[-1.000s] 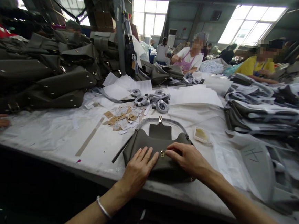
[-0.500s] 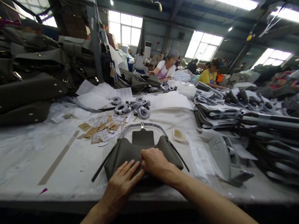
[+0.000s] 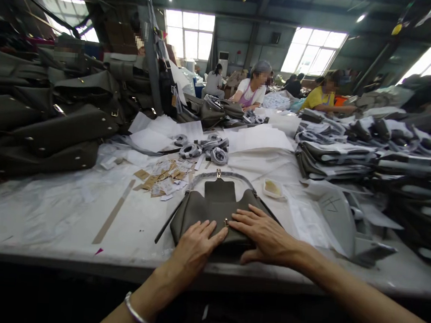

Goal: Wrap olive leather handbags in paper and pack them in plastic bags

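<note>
A dark olive handbag lies on the white worktable in front of me, its flap folded away toward the far side. The bag's handle is wrapped in film and arches behind the flap. On the front panel sits a small gold clasp, between my two hands. My left hand rests flat on the bag, fingers stretched, thumb tip close to the clasp. Lying spread on the bag's right part is my right hand, its fingertips near the clasp. Neither hand grips anything.
Paper tags lie scattered left of the bag, with wrapped strap coils behind. A small dish and a grey tape dispenser stand to the right. Bag piles rise at left, stacked pieces at right. Co-workers sit beyond.
My right hand has gone from a closed fist over the clasp to lying spread on the bag, uncovering the clasp. My left hand stays flat. The view has shifted left.
</note>
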A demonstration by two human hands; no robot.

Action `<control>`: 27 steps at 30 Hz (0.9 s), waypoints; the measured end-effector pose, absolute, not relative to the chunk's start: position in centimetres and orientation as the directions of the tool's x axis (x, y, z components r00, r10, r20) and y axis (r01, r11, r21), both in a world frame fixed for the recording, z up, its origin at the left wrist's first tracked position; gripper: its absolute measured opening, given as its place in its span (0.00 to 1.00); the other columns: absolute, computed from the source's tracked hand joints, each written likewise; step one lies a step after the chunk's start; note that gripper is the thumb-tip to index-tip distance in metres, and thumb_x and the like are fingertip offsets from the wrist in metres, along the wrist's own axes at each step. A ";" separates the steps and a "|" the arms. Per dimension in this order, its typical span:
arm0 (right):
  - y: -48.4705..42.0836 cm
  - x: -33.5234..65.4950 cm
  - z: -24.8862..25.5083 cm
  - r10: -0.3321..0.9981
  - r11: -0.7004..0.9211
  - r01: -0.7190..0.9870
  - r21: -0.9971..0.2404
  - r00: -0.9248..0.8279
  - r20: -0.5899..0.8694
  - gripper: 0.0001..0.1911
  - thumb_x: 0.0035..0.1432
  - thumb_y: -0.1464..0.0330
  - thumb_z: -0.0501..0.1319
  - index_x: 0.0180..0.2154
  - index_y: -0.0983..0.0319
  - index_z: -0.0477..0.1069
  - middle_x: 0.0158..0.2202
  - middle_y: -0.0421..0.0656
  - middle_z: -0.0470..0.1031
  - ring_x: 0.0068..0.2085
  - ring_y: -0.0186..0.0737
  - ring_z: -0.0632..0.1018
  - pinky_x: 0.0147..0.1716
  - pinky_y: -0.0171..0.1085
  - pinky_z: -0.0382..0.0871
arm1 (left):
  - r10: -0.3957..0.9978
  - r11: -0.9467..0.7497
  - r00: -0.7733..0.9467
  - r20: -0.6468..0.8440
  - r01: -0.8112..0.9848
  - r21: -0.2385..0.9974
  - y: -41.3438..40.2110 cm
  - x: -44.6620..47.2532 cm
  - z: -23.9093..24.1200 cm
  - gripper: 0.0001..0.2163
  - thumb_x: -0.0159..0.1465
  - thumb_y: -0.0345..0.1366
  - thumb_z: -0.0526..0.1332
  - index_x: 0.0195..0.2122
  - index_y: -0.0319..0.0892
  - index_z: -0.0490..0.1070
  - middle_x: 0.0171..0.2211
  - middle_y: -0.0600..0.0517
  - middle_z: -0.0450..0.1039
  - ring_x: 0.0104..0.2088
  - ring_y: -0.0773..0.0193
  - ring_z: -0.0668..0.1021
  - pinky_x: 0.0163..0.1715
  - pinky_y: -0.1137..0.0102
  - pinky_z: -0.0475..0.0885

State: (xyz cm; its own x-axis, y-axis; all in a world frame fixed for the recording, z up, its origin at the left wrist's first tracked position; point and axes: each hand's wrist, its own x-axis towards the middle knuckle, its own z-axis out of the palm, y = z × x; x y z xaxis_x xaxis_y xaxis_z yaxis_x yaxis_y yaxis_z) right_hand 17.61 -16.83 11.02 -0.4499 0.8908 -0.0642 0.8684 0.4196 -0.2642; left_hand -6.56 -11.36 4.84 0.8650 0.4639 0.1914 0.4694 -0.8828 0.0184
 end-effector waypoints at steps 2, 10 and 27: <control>-17.4 16.9 9.2 0.909 0.400 0.892 -0.213 -0.415 -0.030 0.41 0.52 0.54 0.69 0.63 0.61 0.63 0.64 0.55 0.64 0.65 0.56 0.64 0.66 0.56 0.48 | 0.492 -0.870 0.857 0.153 0.492 0.041 -11.7 -6.0 5.0 0.26 0.65 0.28 0.56 0.65 0.48 0.59 0.60 0.41 0.68 0.59 0.50 0.72 0.57 0.54 0.68; -17.6 18.3 8.3 0.869 0.434 0.835 -0.337 -0.486 -0.086 0.44 0.53 0.53 0.68 0.65 0.66 0.60 0.65 0.56 0.62 0.66 0.51 0.62 0.67 0.50 0.47 | 0.602 -0.796 0.797 0.054 0.592 0.128 -13.0 -2.0 6.3 0.19 0.63 0.35 0.63 0.57 0.44 0.68 0.54 0.41 0.73 0.55 0.50 0.75 0.57 0.53 0.68; -16.2 19.6 7.4 0.821 0.570 0.812 -0.125 -0.562 0.098 0.20 0.64 0.70 0.57 0.58 0.60 0.67 0.51 0.49 0.77 0.53 0.45 0.76 0.54 0.44 0.68 | 0.186 -0.835 0.795 0.577 0.437 -0.333 -10.1 -5.5 1.2 0.22 0.70 0.30 0.46 0.63 0.46 0.63 0.55 0.49 0.74 0.54 0.61 0.76 0.53 0.69 0.70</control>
